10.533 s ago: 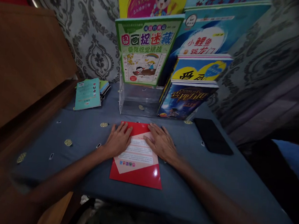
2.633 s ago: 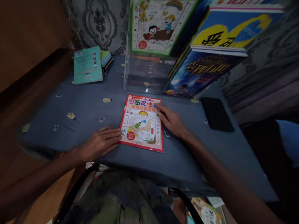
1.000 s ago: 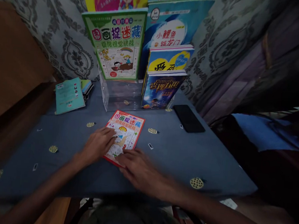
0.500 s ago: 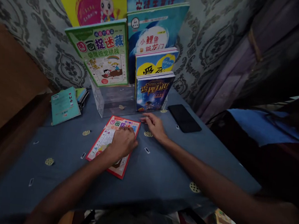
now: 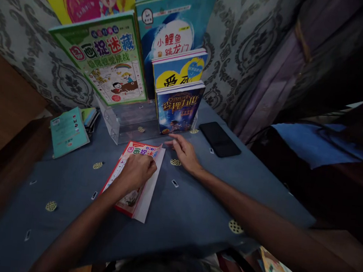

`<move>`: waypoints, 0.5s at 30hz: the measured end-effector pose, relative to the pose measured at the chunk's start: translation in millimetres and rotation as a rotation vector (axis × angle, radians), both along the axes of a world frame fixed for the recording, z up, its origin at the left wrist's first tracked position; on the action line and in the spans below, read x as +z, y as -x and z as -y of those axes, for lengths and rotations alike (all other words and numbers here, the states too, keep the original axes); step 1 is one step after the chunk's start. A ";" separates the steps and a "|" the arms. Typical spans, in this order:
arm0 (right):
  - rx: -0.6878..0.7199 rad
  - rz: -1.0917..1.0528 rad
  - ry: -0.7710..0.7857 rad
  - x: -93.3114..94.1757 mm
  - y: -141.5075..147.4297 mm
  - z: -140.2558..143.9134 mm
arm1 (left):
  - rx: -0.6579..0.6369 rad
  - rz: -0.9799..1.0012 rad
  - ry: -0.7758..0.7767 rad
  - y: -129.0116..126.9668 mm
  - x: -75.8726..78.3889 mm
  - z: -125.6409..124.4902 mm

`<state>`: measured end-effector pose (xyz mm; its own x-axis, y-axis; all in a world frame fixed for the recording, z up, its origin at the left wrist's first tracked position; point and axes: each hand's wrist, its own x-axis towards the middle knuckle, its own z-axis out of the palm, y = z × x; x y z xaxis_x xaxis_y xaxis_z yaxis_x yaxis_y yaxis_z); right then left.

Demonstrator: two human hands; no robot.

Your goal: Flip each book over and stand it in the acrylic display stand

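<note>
A red-bordered children's book [image 5: 141, 149] lies on the table with its cover partly raised along the right edge, showing a white page [image 5: 148, 191] beneath. My left hand [image 5: 137, 171] rests over the cover, fingers curled at that raised edge; the fingertips are mostly hidden. To the right of the book, my right hand [image 5: 184, 154] hovers low or rests near the tabletop, with fingers stretched toward the book's upper corner. It holds nothing. Just behind both hands stands a clear acrylic book stand [image 5: 114, 128].
The stand bears several upright books, among them a green one [image 5: 111, 63] and a dark blue one [image 5: 179, 110]. A black phone [image 5: 220, 139] lies at right. A small pile with a teal book [image 5: 70, 133] is at left. A patterned curtain [image 5: 238, 52] hangs behind.
My left hand has lifted the right side of the red book's cover, uncovering the white page. My right hand stays near the book's upper corner. The view has shifted a little.
</note>
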<state>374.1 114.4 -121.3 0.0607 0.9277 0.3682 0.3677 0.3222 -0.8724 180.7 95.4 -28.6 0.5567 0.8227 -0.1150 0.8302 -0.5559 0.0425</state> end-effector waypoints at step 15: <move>-0.017 0.051 -0.074 1.9 -0.7 4.1 | 0.021 -0.061 0.062 -0.4 4.9 -1.3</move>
<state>374.8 110.3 -119.5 0.0556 0.8968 0.4388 0.4165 0.3786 -0.8265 181.1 96.6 -23.7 0.5295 0.8247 -0.1988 0.8439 -0.5358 0.0251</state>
